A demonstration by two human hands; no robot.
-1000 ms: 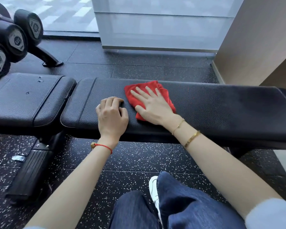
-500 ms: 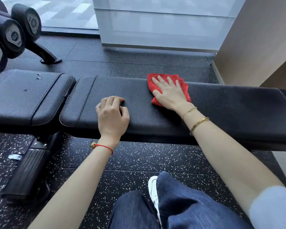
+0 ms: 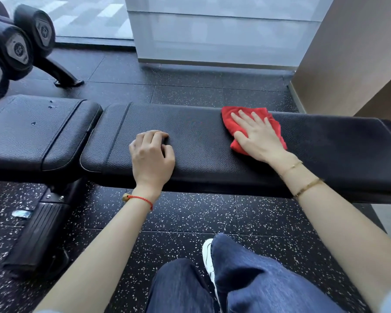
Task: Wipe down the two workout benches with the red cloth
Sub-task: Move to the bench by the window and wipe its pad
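Speckled black rubber floor (image 3: 190, 213) lies nearest; on the black bench pad (image 3: 201, 154) the left hand (image 3: 152, 154) rests with fingers curled, holding nothing; farther right, the right hand (image 3: 257, 136) presses flat, fingers straight, on the red cloth (image 3: 229, 123).

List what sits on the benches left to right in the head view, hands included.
Seat pad with small specks on it → long bench pad → left hand, fingers curled, resting on that pad → right hand pressing flat on the red cloth.
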